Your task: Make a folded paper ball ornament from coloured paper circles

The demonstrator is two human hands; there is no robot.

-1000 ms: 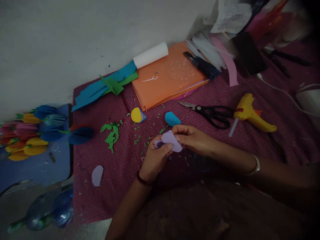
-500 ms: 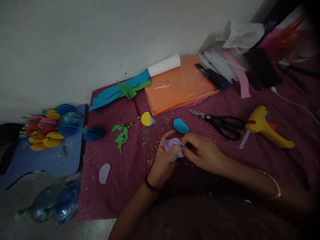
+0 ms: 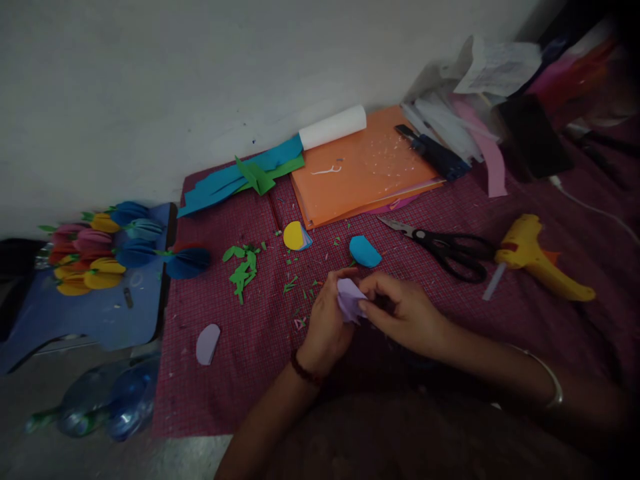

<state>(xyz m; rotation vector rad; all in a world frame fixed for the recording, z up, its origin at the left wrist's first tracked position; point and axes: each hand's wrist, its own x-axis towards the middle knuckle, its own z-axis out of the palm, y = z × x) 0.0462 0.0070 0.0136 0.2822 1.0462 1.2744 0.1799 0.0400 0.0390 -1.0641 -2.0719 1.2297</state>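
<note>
Folded purple paper (image 3: 350, 298) is held between both hands over the maroon checked cloth (image 3: 260, 393). My left hand (image 3: 325, 327) is closed round its left side. From the right, my right hand (image 3: 400, 307) pinches its edge between thumb and fingers. Just beyond my hands lies a blue folded paper piece (image 3: 365, 251). A yellow paper circle (image 3: 294, 235) rests farther left, with paler layers fanned beneath it. A separate lilac half-round paper piece (image 3: 207, 345) lies flat near the cloth's left side.
Black-handled scissors (image 3: 445, 250) and a yellow glue gun (image 3: 543, 260) lie to the right. Orange sheets (image 3: 350, 180) bear a blue cutter (image 3: 435, 153). Green scraps (image 3: 244, 270) lie left of my hands. Several paper ornaments (image 3: 95, 253) sit on a blue board, with plastic bottles (image 3: 130, 400) below.
The purple paper has turned in my hands, and a flatter face now shows. My left thumb no longer lies across its front. The view has shifted slightly.
</note>
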